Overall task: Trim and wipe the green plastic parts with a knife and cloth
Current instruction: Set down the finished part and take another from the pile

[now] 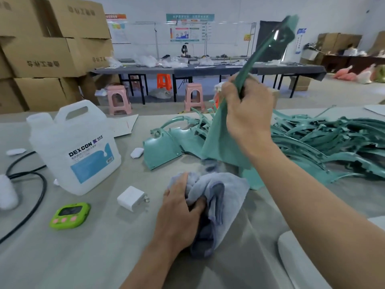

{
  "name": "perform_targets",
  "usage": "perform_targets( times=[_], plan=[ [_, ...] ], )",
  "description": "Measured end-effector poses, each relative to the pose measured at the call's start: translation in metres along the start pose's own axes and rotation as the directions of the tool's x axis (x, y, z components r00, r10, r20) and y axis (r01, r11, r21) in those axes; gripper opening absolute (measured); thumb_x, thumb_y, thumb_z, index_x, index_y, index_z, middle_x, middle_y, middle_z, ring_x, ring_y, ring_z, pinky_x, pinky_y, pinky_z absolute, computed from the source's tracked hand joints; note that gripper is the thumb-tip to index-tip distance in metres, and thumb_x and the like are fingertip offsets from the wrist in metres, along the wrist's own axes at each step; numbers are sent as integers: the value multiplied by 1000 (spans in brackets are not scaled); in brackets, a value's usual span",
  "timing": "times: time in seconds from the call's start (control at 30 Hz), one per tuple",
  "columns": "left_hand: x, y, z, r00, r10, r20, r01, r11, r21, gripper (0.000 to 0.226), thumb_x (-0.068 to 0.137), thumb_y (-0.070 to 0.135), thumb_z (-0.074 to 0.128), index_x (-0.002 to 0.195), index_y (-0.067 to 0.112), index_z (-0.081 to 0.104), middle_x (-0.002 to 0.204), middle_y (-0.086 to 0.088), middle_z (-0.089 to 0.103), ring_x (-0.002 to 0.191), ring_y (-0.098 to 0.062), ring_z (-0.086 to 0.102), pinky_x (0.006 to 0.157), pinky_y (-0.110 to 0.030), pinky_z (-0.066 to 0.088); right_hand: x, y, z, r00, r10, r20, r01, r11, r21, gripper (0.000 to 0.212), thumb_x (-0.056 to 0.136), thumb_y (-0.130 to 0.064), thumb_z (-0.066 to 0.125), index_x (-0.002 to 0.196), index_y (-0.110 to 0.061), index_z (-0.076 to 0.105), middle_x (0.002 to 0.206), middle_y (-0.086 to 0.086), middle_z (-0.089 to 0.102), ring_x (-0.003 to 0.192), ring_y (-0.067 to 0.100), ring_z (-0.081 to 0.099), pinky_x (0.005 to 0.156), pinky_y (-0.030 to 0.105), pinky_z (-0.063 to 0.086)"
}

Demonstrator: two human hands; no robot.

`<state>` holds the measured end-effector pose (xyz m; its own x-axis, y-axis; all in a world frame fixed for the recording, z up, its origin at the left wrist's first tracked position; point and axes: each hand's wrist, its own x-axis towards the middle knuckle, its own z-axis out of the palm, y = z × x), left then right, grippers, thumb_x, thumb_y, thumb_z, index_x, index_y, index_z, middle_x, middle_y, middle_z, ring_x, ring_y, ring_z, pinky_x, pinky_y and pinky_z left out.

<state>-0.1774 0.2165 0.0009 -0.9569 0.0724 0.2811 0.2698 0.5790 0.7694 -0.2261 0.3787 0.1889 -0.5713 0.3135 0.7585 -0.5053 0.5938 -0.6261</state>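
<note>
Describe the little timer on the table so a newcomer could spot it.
Find the big white DEXCON jug on the left. Nearer the camera than it lies the timer. It alone is lime green, with a dark screen and pink buttons.

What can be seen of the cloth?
The cloth is a pale blue-grey towel, soft and napped, with darker folds. It is bunched up, lying on the table at the front centre. The left hand grips its left side, pressed into the folds. Its far right corner reaches the green part; contact unclear.
</note>
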Motion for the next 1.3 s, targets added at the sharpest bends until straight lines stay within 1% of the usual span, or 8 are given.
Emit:
perform_targets(
  times=[0.3, 0.47, 0.63, 0.83, 0.97, 1.07, 1.17, 1.3],
  plan=[
    [-13, 38, -19, 998, 63, 8, -27, 530, -847, 44, 95, 30, 53, 133, 11, 63, 127, -17, 68, 117, -33, 65, 93, -43, 56, -68, 32, 25, 638, 563, 525, -700, 708, 91, 23, 94, -23, 66, 72, -17, 64, 58, -3, 59, 58, 18, 55, 53, 29, 42],
    [2, 33, -34, 946, -147, 289, 310, 668, -676, 47, 91, -6, 61, 125, 26, 65, 105, -7, 78, 90, -20, 76, 66, -28, 59, -93, 27, 22, 618, 457, 639, -511, 852, -115, 33, 92, -42, 65, 86, -10, 72, 75, 5, 73, 68, 21, 64, 70, 42, 52],
    [17, 12, -64, 886, -442, 141, 386, 534, -753, 30, 91, 1, 56, 108, 17, 75, 102, -11, 77, 76, -26, 73, 58, -27, 57, -96, 36, -20, 874, 383, 300, -323, 918, -231, 27, 97, -48, 56, 115, -34, 69, 97, -14, 75, 88, 9, 65, 85, 33, 52],
    [21, -13, -82, 832, -471, 292, 420, 192, -887, 26, 91, 26, 64, 80, 13, 84, 99, -12, 78, 77, -25, 77, 56, -34, 61, -144, 52, -25, 403, 349, 846, 260, 843, -471, 60, 68, -57, 73, 120, -34, 53, 116, -11, 55, 112, 18, 51, 97, 37, 42],
    [16, -18, -80, 801, -412, 435, 573, 313, -758, 25, 76, 26, 71, 86, 6, 83, 98, -19, 77, 75, -31, 76, 58, -37, 62, -120, 54, 12, 590, 287, 755, 199, 854, -480, 3, 85, -16, 61, 85, -19, 61, 84, 1, 63, 89, 27, 63, 81, 36, 47],
    [13, -15, -75, 777, -441, 450, 620, 410, -669, 28, 76, 23, 72, 91, 1, 80, 98, -22, 76, 76, -33, 76, 61, -37, 62, -102, 70, 24, 832, 190, 522, 9, 935, -354, 13, 90, -10, 57, 94, -15, 68, 96, 7, 65, 99, 28, 53, 92, 43, 42],
    [13, -17, -66, 815, -463, 348, 579, 657, -483, 18, 88, 16, 71, 87, 1, 79, 90, -23, 76, 70, -33, 75, 56, -35, 60, -102, 80, 22, 765, 264, 587, -9, 916, -400, 66, 86, -19, 70, 147, -17, 46, 145, 5, 48, 137, 26, 38, 112, 42, 36],
    [12, -21, -54, 858, -375, 351, 468, 852, -234, 13, 87, 23, 65, 84, 18, 78, 82, -7, 78, 72, -23, 75, 63, -34, 57, -130, 88, -4, 902, 280, 329, -131, 903, -409, 44, 85, -17, 65, 127, -27, 53, 110, 3, 64, 108, 29, 58, 81, 38, 46]
  ],
)
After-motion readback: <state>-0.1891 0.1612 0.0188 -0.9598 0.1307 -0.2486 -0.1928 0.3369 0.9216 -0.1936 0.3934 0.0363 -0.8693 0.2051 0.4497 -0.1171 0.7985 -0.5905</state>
